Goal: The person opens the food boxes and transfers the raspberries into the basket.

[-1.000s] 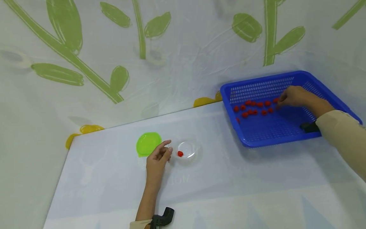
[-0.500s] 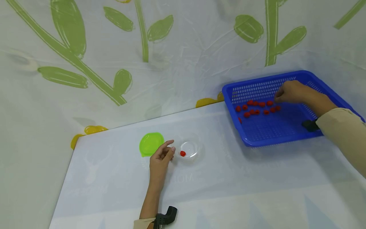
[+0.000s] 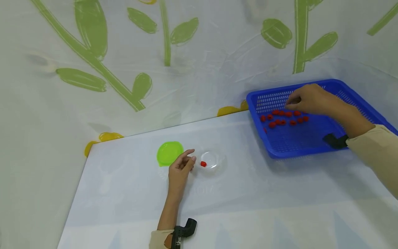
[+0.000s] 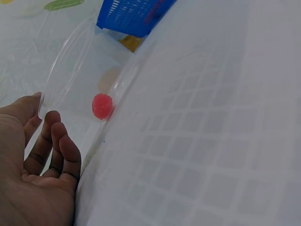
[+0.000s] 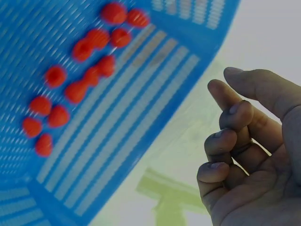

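My left hand [image 3: 179, 169] is beside a clear bowl [image 3: 214, 157] on the table, its thumb and index fingertips right at the rim. One raspberry [image 4: 102, 106] lies inside the bowl. Just left of it is a bright green lid [image 3: 169, 153], partly behind the fingers. Over the left part of a blue basket [image 3: 298, 152] hovers my right hand [image 3: 312, 99], fingers loosely bent and thumb near the index tip. No fruit shows in that hand [image 5: 254, 146] in the right wrist view. Several raspberries [image 5: 55, 76] lie along the basket's far left side.
The white table [image 3: 130, 193] meets a wall sheet [image 3: 202, 76] printed with green leaves right behind the basket. The basket's slatted sides stand well above its floor. A black wrist camera [image 3: 186, 228] sticks out from the left wrist.
My right hand has lifted from among the raspberries and moved left over the basket. The left hand stays at the bowl. The whole head view has shifted slightly.
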Motion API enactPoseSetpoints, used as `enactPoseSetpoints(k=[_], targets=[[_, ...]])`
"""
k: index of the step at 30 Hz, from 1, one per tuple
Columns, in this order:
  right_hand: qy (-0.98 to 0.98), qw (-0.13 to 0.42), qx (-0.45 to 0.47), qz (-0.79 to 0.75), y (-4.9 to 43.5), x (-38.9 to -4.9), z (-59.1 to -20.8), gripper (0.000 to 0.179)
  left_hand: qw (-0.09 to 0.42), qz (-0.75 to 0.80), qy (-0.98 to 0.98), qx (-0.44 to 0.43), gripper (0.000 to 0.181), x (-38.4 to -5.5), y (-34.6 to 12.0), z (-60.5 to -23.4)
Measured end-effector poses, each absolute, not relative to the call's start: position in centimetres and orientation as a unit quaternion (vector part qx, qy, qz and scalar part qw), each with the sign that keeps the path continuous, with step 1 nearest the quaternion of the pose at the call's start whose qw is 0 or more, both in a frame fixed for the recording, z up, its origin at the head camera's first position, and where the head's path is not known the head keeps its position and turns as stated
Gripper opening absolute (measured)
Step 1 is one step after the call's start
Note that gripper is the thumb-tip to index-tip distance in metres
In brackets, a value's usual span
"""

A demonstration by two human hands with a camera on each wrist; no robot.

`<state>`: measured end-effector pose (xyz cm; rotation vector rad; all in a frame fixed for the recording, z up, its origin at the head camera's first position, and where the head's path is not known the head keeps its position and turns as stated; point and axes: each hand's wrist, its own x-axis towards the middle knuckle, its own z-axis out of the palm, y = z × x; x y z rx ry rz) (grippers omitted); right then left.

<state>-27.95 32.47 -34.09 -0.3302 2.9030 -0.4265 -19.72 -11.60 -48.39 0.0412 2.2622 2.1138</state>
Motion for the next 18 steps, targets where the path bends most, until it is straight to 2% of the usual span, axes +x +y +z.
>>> enactPoseSetpoints(k=[7,18], targets=[[0.975,0.071,-0.136,-0.164,28.9,-26.7,-33.6,0.016,0.016,0.684,0.729,0.019,0.032,-20.4,-11.9,-50.8],[0.957,0.027,-0.197,-0.212,23.7,-24.8,-33.6,0.012,-0.007,0.679,0.733,0.031,0.031,-20.4,-11.9,-51.0]])
